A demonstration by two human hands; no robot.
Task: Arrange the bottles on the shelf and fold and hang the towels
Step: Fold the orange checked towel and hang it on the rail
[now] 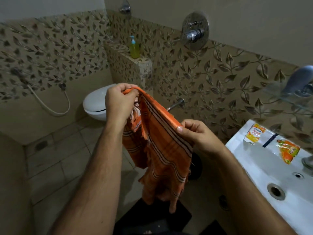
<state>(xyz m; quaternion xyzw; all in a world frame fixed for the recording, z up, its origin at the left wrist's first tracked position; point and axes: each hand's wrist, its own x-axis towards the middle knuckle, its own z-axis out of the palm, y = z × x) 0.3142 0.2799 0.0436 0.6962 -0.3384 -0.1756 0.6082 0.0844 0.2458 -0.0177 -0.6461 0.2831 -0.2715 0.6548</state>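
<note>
Both hands pinch striped orange towel (162,141); sachet (254,135) lettering unreadable.

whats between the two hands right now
In the head view, the folded top edge of the orange striped towel spans from the left hand to the right hand; both pinch it, the rest hanging below.

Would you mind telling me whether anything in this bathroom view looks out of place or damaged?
Two printed packets lie loose on the back ledge of the white sink, not a usual spot. The orange striped towel, pinched by the left hand and right hand, has a frayed edge near the left hand. Nothing looks spilled.
</note>
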